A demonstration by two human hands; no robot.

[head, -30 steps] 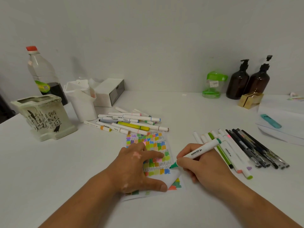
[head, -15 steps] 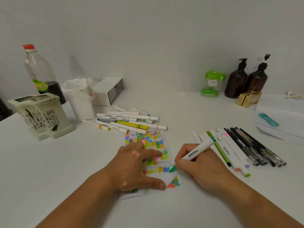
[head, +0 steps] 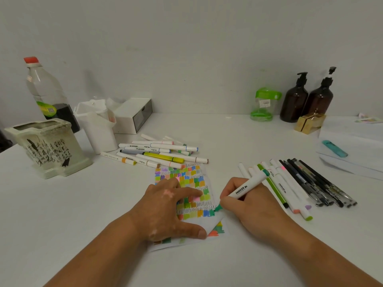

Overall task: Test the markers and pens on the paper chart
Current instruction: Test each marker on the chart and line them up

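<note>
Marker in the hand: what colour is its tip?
Teal green; the head view shows the marker tip at the paper chart.

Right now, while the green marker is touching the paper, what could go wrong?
1. The green marker has its tip at the right edge of the paper chart, beside a curled-up corner; it might slip off and mark the white table.
2. The left hand lies flat on coloured patches; any wet ink could smear.
3. The right hand works close to the row of pens; a wide stroke might set them rolling.
</note>
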